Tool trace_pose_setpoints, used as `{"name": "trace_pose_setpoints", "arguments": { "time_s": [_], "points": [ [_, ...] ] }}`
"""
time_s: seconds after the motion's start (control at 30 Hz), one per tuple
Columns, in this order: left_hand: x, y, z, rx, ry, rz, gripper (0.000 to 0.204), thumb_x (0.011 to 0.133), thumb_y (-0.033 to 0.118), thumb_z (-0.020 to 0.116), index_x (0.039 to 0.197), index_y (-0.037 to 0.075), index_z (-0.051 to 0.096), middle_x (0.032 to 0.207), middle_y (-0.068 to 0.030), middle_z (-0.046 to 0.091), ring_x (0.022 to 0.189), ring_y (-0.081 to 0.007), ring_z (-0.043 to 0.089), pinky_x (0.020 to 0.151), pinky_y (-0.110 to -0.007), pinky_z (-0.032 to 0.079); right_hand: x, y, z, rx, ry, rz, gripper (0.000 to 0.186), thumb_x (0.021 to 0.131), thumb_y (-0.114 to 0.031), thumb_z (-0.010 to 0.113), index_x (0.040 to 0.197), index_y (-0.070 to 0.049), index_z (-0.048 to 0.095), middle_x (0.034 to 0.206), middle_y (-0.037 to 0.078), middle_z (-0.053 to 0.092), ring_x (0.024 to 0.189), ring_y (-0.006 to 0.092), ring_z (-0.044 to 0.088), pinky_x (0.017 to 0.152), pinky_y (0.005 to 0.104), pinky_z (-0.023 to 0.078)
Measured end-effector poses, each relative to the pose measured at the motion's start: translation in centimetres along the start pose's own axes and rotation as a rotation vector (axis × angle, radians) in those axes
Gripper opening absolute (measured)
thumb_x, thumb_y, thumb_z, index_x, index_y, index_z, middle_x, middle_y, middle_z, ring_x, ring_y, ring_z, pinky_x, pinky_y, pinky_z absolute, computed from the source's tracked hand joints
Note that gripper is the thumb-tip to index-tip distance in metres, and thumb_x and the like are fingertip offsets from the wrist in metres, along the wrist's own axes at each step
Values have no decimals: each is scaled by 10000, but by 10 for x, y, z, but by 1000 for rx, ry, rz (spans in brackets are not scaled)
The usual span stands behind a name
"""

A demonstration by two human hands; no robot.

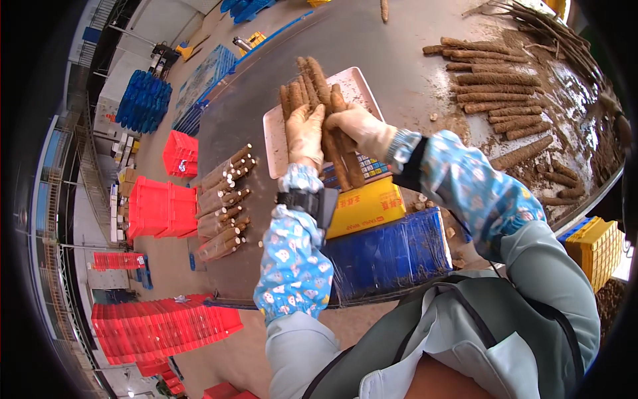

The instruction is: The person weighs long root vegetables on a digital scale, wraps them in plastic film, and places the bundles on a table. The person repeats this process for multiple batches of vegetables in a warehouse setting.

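Both my hands wear pale gloves and hold long brown, hairy yam roots [319,80] over a white weighing pan [273,136]. My left hand [305,135] is closed around the left part of the bundle. My right hand [361,130] is closed on roots at the right side, its fingertips partly hidden. The lower ends of some roots reach past the pan, over the scale's keypad [373,166]. A yellow box [367,210] stands just nearer to me, by a blue box [392,256] wrapped in clear film.
Wrapped bundles of cut yams [222,203] lie left on the grey metal table [246,80]. Loose yams [498,90] lie in rows at the right, with soil and thin roots [565,40] beyond. Red crates [159,206] stand on the floor at the left, and a yellow crate [593,249] at the right.
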State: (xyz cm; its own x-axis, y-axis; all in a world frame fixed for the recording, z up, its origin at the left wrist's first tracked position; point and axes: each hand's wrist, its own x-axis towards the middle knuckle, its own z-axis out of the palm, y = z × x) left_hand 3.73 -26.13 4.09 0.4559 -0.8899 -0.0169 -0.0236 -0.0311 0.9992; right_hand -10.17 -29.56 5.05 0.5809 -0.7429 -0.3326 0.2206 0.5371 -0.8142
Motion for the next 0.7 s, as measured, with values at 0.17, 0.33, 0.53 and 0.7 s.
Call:
{"name": "trace_pose_setpoints", "arguments": {
  "time_s": [0.17, 0.33, 0.53, 0.7],
  "points": [
    [17, -4, -62, 699, -19, 99, 419, 978, 152, 681, 1349, -37, 633, 1308, -158, 696, 1188, -224, 656, 1046, -330, 491, 40, 27, 16, -71, 21, -143, 227, 895, -88, 676, 1092, 25, 685, 876, 111, 696, 767, 214, 674, 643, 355, 559],
    [-27, -17, -86, 479, 52, 209, 367, 968, 145, 702, 1298, -13, 676, 1234, -131, 737, 1110, -189, 694, 1001, -302, 520, 31, 34, 11, -80, 31, -231, 223, 899, -95, 663, 1086, 23, 687, 850, 93, 695, 645, 171, 656, 546, 293, 516],
    [-88, -20, -123, 169, 79, 119, 342, 986, 62, 692, 1309, -43, 652, 1233, -96, 704, 1104, -144, 646, 1016, -273, 501, 26, 30, 5, -174, 102, -313, 235, 907, -108, 689, 1107, 14, 668, 819, 63, 662, 601, 159, 599, 536, 311, 520],
    [-151, -28, -167, 142, 234, 70, 374, 999, 186, 680, 1325, 3, 663, 1222, -83, 714, 1095, -149, 648, 940, -269, 488, 51, 30, -8, -438, 27, -657, 246, 936, -145, 689, 1145, -19, 658, 895, 89, 691, 698, 165, 656, 592, 283, 542]
  ]
}}
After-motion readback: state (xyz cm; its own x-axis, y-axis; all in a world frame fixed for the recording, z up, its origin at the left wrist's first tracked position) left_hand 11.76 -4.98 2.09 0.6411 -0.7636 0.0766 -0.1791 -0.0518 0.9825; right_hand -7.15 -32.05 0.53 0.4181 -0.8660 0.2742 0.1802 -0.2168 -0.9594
